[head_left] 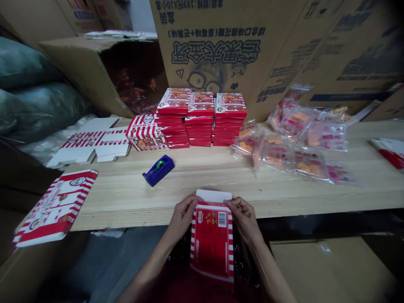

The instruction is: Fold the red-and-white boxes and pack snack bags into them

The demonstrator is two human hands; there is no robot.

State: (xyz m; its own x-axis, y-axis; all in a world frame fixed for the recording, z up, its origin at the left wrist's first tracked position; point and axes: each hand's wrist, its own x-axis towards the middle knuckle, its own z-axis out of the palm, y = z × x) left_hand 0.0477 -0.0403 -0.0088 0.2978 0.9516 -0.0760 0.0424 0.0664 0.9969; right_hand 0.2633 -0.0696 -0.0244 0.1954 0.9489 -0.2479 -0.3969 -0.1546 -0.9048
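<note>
Your left hand [182, 217] and right hand [244, 219] grip the top edge of a flat red-and-white carton blank [212, 240] closely between their fingers [192, 203], just off the front of the wooden tabletop [126, 202]. Farther on sit a blue tape dispenser [158, 170], clear snack packets [293, 147] and stacked red boxes [202, 118].

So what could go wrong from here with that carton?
Three likely risks. The red-and-white carton is held only near its top by the left hand and right hand, with its lower part past the edge of the wooden table, so it could bend or slip. The flat carton blank also overhangs the table and might slide off. The stacked red boxes look unsecured and could topple if bumped.
</note>
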